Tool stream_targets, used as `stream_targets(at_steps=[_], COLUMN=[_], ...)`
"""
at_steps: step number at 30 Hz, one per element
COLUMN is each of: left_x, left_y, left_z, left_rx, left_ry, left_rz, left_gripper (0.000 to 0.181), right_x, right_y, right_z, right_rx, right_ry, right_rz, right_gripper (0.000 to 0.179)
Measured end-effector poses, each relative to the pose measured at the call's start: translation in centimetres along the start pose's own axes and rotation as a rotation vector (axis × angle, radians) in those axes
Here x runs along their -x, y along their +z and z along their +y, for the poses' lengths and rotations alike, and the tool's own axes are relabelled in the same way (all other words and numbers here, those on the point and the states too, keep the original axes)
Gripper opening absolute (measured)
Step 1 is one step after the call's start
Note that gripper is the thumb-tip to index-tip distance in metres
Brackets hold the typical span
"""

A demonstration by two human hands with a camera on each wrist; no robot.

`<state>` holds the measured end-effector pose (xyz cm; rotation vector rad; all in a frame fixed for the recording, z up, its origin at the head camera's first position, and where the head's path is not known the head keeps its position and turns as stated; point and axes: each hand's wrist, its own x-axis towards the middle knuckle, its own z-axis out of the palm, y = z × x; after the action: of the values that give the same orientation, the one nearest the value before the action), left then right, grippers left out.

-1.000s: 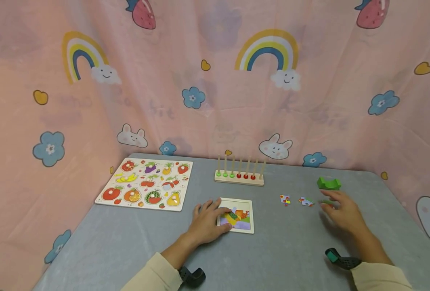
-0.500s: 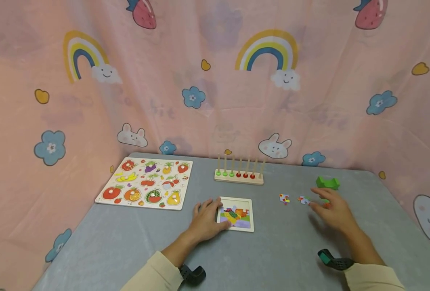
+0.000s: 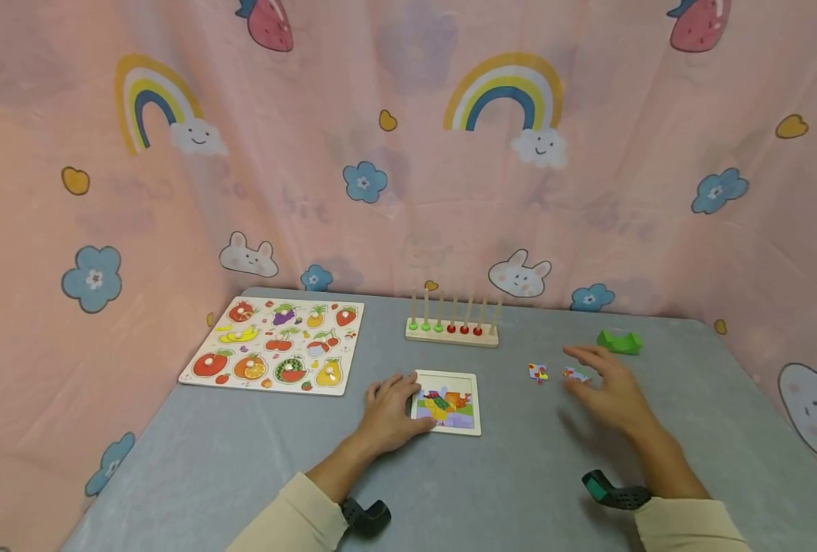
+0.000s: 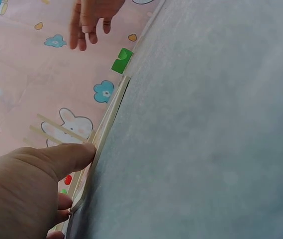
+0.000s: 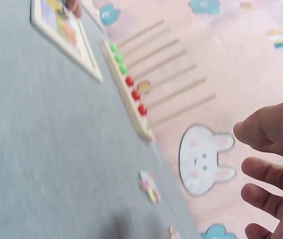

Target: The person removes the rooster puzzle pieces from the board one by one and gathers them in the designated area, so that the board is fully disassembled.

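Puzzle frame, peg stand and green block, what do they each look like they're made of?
Puzzle frame: probably wood, matte, judging by its dull, pale cream colour.
Peg stand: likely bare wood, matte; it looks light tan from bottom to top.
Green block: painted wood or plastic, I can't tell; its even, bright colour shows no grain.

Text: none I can read | backdrop cloth (image 3: 422, 192): faint lettering (image 3: 304, 205), too blurred for me to make out

1. Left hand (image 3: 389, 414): palm down, thumb (image 4: 74, 157) spread from the fingers; left forearm (image 3: 340, 466) slants back behind the knuckles.
2. Right hand (image 3: 611, 389) hovers, thumb and slightly bent fingers held apart; right forearm (image 3: 667, 461) angles back behind the fingertips.
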<state>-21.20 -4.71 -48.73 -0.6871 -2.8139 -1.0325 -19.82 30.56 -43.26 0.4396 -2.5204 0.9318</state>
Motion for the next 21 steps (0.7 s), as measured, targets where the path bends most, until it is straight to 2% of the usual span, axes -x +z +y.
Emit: stream_targets(at_steps=[9,16,21], left_x=[-0.1,-0.1,-0.1], left_y=[0.0,0.0,0.1], left_z=[-0.1,-0.1,-0.1], left_rx=[0.003,0.0,0.004], left_ry=[-0.012,-0.002,0.003], left_rz=[0.0,0.005,0.009], left_gripper=[0.064,0.062,0.059], right_x=[-1.0,-1.7,-2.0], right_y=[1.4,3.3,4.4], right_z=[-3.4,-5.4,-6.5], right_rx=[-0.08,-0.121,-0.158], right_ry=[0.003,0.019,-0.021], right_rz=[0.0,-0.006,-0.005], right_gripper=[0.043,0.043,0.042])
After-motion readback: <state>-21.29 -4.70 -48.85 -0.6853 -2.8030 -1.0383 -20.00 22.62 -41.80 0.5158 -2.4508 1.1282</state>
